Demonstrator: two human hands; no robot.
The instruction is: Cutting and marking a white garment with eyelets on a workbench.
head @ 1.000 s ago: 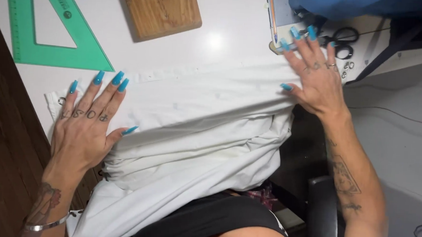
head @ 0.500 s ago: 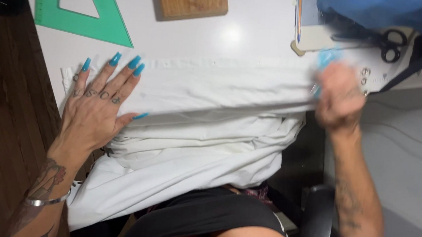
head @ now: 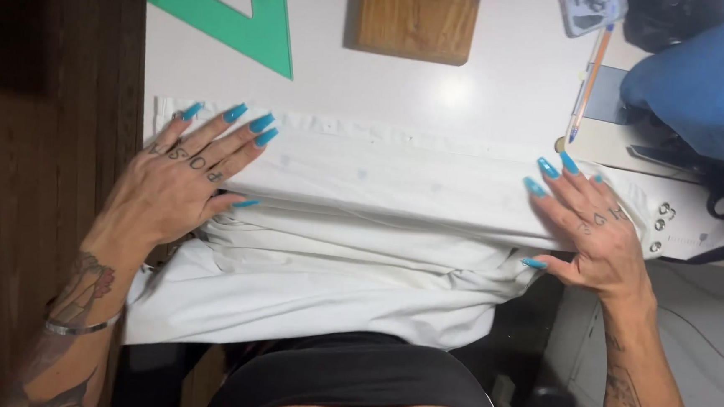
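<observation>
We see a white fabric piece [head: 397, 180], folded into a long band, lying across the near edge of the white table [head: 503, 95], with its looser layers bunched below the fold and spilling off the edge toward the lap. It seems laid that way so the folded strip sits flat on the hard surface while the bulk hangs free. Metal eyelets [head: 660, 226] show at its right end. Our left hand [head: 183, 184] lies flat on the left end of the band, fingers spread wide and pointing up and to the right, thumb angled along the lower fold; it pinches nothing and simply presses the cloth down. Our right hand [head: 599, 235] lies near the right end, fingers splayed and pointing up and to the left, thumb tucked at the fold's lower edge, likewise pressing with an open palm. Both wrists bend back and the forearms come in from the lower corners, so the two hands hold the band taut between them. Farther off, a green set square [head: 223, 11] and a wooden block [head: 419, 18] rest beyond the cloth, a pen [head: 587, 83] lies to the right, and black scissors [head: 719, 179] sit beside a blue cloth bundle [head: 704, 82].
</observation>
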